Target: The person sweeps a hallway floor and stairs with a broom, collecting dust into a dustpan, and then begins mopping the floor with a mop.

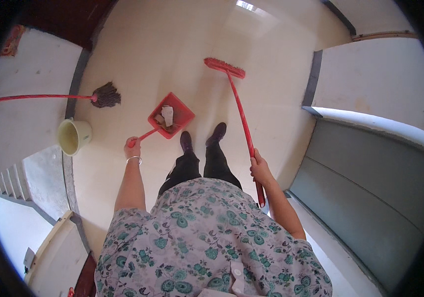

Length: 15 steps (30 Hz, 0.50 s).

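My left hand (133,147) is closed around the handle of a red plastic dustpan (184,113), which is out in front of my feet. Inside the pan lie a crumpled piece of white paper (167,115) and some brownish scraps (160,120). A long red broom handle runs through my right hand (261,169), its lower end close to my hip. The red bristle head of this push broom (224,67) is on the pale floor, farther ahead and to the right of the dustpan.
By the left wall a dark string mop (106,95) leans with its red handle up. A pale yellow bucket (74,137) stands near it. Stairs (9,182) rise at the lower left. A grey door panel (364,174) and a white wall (375,78) bound the right side.
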Each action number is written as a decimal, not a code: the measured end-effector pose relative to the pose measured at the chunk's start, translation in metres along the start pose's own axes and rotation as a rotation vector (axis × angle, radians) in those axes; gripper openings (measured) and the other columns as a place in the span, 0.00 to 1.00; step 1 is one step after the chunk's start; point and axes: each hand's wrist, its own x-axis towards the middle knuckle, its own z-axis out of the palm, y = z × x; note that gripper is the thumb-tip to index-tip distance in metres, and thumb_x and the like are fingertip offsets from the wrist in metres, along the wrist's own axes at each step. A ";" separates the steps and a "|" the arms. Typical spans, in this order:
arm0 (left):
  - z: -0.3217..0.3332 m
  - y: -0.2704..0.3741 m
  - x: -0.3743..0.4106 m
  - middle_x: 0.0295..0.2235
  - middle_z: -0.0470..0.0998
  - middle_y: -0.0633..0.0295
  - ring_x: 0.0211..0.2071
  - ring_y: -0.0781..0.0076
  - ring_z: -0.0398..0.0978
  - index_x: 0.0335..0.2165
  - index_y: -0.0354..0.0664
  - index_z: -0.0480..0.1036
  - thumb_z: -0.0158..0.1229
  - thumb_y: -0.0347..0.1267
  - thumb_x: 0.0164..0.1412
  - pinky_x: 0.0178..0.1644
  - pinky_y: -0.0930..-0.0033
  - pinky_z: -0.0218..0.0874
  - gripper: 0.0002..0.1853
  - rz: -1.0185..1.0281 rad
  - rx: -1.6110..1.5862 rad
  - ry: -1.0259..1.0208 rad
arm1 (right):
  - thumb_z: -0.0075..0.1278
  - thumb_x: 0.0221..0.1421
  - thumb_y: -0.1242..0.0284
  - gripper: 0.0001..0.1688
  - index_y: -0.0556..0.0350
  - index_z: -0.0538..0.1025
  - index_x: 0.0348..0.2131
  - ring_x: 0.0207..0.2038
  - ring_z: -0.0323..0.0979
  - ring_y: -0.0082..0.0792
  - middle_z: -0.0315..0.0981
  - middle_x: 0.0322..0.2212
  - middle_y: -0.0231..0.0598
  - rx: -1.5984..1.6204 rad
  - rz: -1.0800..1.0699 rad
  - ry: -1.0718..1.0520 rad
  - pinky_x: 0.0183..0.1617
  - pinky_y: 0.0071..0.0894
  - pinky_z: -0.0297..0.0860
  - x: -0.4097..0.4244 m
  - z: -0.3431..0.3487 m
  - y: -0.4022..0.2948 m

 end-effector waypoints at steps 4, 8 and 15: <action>-0.005 -0.007 0.005 0.26 0.73 0.64 0.26 0.76 0.71 0.29 0.41 0.72 0.56 0.31 0.48 0.26 0.75 0.67 0.08 -0.047 0.065 -0.040 | 0.36 0.58 0.64 0.28 0.46 0.52 0.57 0.20 0.63 0.23 0.64 0.20 0.30 -0.095 -0.082 -0.140 0.24 0.25 0.65 -0.004 0.029 0.050; -0.002 -0.008 0.010 0.26 0.73 0.64 0.26 0.76 0.71 0.29 0.40 0.72 0.56 0.31 0.48 0.25 0.75 0.67 0.08 -0.022 0.076 -0.027 | 0.39 0.58 0.65 0.27 0.60 0.58 0.54 0.45 0.62 0.26 0.66 0.42 0.36 0.223 -0.099 -0.401 0.51 0.22 0.57 -0.070 0.032 0.033; -0.032 -0.028 0.010 0.21 0.72 0.66 0.17 0.78 0.68 0.28 0.42 0.72 0.56 0.30 0.48 0.22 0.77 0.60 0.06 -0.049 -0.025 0.053 | 0.37 0.58 0.65 0.27 0.41 0.54 0.57 0.26 0.67 0.29 0.69 0.26 0.40 -0.174 -0.074 -0.229 0.33 0.28 0.66 -0.052 0.051 -0.014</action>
